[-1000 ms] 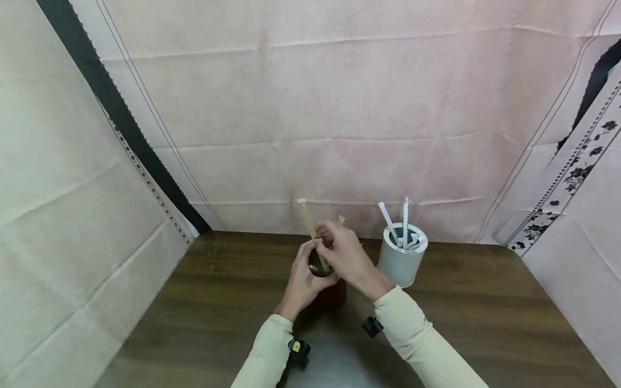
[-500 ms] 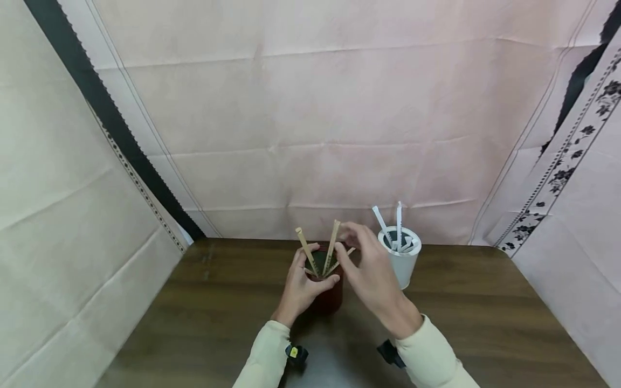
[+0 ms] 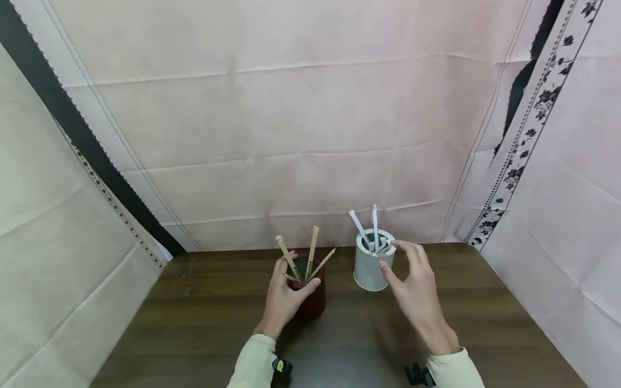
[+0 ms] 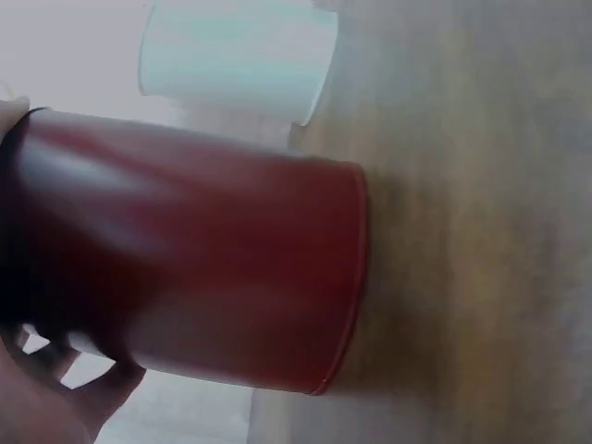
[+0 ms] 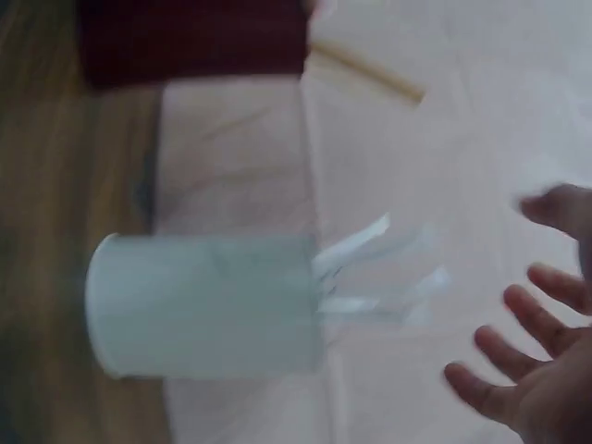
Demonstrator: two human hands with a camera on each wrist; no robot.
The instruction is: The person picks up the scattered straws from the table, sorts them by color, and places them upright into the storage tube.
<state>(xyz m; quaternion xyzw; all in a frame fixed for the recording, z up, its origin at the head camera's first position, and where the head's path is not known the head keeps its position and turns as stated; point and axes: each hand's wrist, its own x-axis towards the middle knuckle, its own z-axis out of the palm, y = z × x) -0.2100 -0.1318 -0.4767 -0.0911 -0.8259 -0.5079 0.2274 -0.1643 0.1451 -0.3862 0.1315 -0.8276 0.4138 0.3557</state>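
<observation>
My left hand (image 3: 280, 302) grips the dark red cylindrical container (image 3: 314, 303) near its rim, thumb in front and fingers round the far side. Several slim tan sticks (image 3: 312, 250) lean out of it, fanned apart; their lower ends are hidden inside. To the right stands a white cylindrical container (image 3: 371, 274) holding slim white sticks (image 3: 359, 226). My right hand (image 3: 418, 293) is at this container's right side, fingers spread and nothing in its grasp. In the right wrist view, those fingers point toward the white sticks' upper ends, with a gap between.
The containers stand on a brown wood-grain table (image 3: 208, 323) near its back edge. A pale cloth (image 3: 301, 118) hangs right behind them, with cloth sides (image 3: 572, 215) to left and right. Each wrist wears a small black device (image 3: 419, 374).
My right hand has let go of a tan stick, left the red container and moved right to the white one. My left hand keeps its grip; the head view has shifted right.
</observation>
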